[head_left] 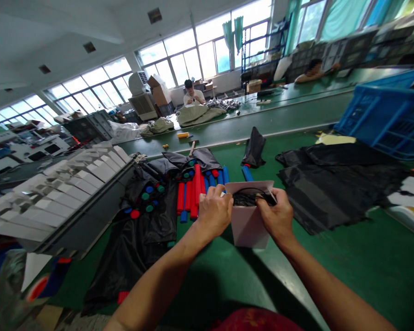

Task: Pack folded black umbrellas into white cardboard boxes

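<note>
Both my hands hold a small white cardboard box (249, 225) upright above the green table (365, 266). My left hand (214, 212) grips the box's left side with curled fingers. My right hand (276, 215) clasps the right side, its fingers pressing a bundle of black cord or fabric (248, 198) into the open top. The box flap stands up behind the bundle.
Red and blue cylinders (196, 191) lie among black bags (148, 220) to the left. More black bags (338, 184) lie to the right. Stacked white boxes (65, 193) fill a tray at left. A blue crate (389, 115) stands far right. Two people sit at the far tables.
</note>
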A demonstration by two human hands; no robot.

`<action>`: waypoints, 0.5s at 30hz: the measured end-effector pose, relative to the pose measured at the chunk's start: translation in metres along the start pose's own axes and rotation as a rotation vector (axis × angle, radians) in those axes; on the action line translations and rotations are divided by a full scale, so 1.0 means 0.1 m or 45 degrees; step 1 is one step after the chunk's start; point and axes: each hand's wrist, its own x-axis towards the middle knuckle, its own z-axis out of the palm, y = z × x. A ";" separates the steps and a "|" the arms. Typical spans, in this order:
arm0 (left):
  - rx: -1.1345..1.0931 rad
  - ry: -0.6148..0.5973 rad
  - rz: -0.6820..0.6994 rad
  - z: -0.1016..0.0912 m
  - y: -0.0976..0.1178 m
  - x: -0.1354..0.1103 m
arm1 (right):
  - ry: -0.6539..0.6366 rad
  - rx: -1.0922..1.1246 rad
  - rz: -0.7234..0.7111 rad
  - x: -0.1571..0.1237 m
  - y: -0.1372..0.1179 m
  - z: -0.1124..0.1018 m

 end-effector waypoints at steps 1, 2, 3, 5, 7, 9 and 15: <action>-0.047 0.006 0.042 0.01 -0.03 -0.01 | 0.005 0.002 -0.006 0.00 0.00 0.00; -0.128 0.008 0.100 0.03 -0.08 -0.01 | 0.009 0.003 -0.014 -0.01 0.01 0.00; -0.226 0.006 0.162 0.05 -0.14 -0.01 | 0.006 0.002 -0.024 -0.01 0.02 0.00; -0.402 0.012 0.268 0.08 -0.25 -0.01 | -0.007 -0.010 -0.036 -0.02 0.03 0.00; -0.487 0.025 0.352 0.11 -0.36 0.01 | -0.021 -0.025 -0.032 -0.01 0.04 0.00; -0.474 0.042 0.436 0.13 -0.42 0.02 | -0.028 -0.031 -0.024 -0.01 0.04 0.00; -0.181 0.200 0.722 0.19 -0.49 0.08 | -0.046 -0.032 -0.009 0.01 0.02 0.02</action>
